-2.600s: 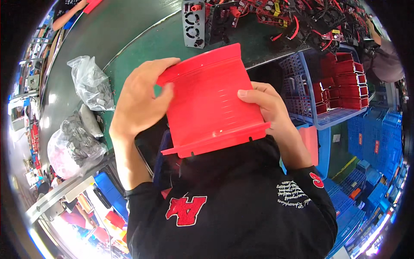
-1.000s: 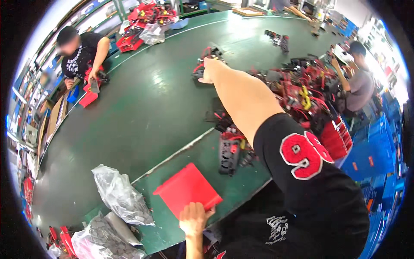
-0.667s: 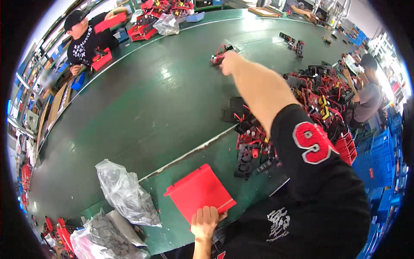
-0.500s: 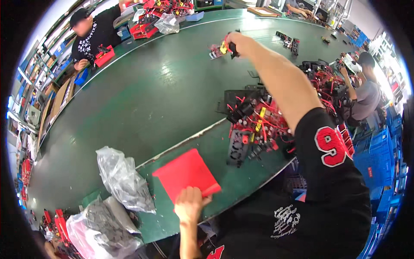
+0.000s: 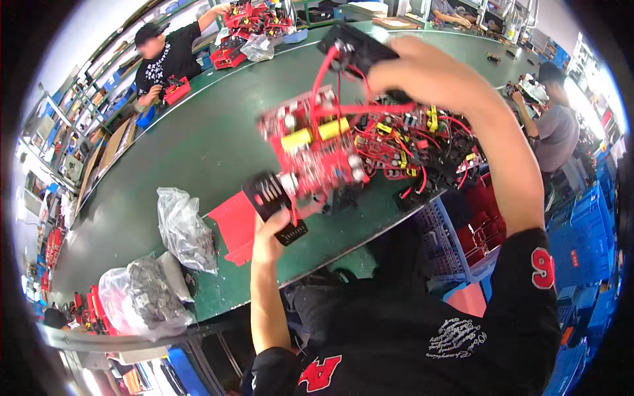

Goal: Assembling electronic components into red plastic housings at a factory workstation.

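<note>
Between my two hands hangs a red circuit board assembly (image 5: 323, 165) with yellow components, red wires and a black plastic panel at each end, raised above the bench. My left hand (image 5: 269, 232) grips its lower black slotted panel (image 5: 265, 193). At the far end my right hand (image 5: 403, 66) is closed on the upper black panel (image 5: 360, 49), the fingers partly blurred. A red bent cover (image 5: 236, 226) lies on the green bench beside my left hand, partly hidden by the assembly.
More board assemblies (image 5: 422, 142) with tangled wires are piled on the right. Clear plastic bags (image 5: 187, 231) lie at the left. Below the bench edge stands a blue crate (image 5: 441, 239). Co-workers sit across the bench (image 5: 168, 63) and at the right (image 5: 555, 122).
My right hand has come back from the far bench with the board assembly. My left hand has let go of the red cover and taken hold of the assembly's lower panel.
</note>
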Motion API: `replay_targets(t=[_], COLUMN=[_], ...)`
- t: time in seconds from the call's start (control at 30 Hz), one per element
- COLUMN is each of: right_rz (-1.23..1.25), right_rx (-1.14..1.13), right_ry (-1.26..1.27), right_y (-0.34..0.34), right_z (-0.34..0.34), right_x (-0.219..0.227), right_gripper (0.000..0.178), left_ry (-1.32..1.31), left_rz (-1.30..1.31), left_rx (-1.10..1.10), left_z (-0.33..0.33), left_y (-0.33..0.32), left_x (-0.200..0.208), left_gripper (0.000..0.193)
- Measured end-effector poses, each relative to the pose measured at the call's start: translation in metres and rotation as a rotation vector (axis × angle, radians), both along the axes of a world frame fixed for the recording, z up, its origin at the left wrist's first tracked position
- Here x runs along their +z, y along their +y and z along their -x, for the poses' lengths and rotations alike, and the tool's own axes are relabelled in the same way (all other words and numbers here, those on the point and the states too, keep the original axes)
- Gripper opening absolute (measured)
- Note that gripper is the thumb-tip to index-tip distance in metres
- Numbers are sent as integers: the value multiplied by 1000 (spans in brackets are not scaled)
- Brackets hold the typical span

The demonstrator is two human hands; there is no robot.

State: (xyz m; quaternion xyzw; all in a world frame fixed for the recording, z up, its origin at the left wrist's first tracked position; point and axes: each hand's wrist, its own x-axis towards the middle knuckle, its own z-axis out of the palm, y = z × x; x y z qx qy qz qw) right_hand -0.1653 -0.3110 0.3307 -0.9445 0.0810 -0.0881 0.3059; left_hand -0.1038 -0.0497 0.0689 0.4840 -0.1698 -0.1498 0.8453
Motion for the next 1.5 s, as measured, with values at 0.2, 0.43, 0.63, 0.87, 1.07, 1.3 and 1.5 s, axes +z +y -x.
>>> replay_targets(t=[0.2,0.43,0.63,0.87,1.07,1.3,1.5], right_rz=[-213,-666,-1390,-1421,-1564,-2152,-2121], right_rx=[114,-126,-208,-137,-104,58,92], right_ry=[-85,138,-149,-75,-5,-39,-87], right_y=[-1,21,55,53,58,41,46], right_z=[91,114,129,106,122,159,150], right_x=[-132,-298,-344,-345,-355,-391,-377], right_gripper=[25,30,47,49,62,89,79], left_ry=[610,-904,-823,-228,-406,-203,-1007], left_rz=[-13,-906,-1286,-1368,-1446,-1170,-1383], left_rx=[-492,181,432,-141,20,249,699], left_z=[129,129,94,60,89,66,-13], left_y=[37,-41,-55,-54,-45,-15,36], left_x=[-14,-16,-48,-42,-44,11,-68], left_gripper=[48,25,61,118,116,24,33])
